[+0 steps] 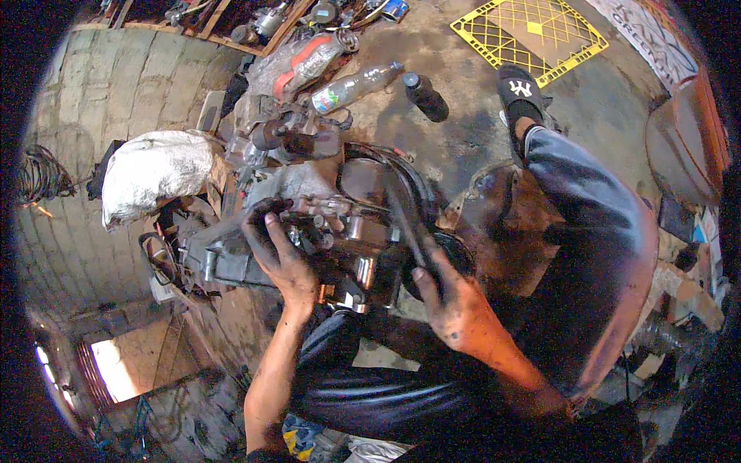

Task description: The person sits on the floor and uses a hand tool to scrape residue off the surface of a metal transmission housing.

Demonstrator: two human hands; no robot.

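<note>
A greasy engine (pixel 359 224) with bare metal and dark parts lies in front of me, between my legs. On its left side, the blackened fingers of my left hand (pixel 285 258) are curled against small metal fittings (pixel 316 231); the fingertips are partly hidden. At the engine's right side my right hand (pixel 455 301) is closed around the lower end of a long, slim dark bar (pixel 409 220); the bar's exact kind is unclear. Beside that hand's thumb shows a black round part (pixel 455 251). Dark hoses (pixel 401 166) curve over the far right of the engine.
Beyond the engine lie a clear plastic bottle (pixel 359 87) and a dark bottle (pixel 426 98). A yellow plastic crate (pixel 532 35) lies at the far right, near my sandalled foot (pixel 521 92). A white sack (pixel 158 174) stands by the block wall (pixel 100 255) on the left.
</note>
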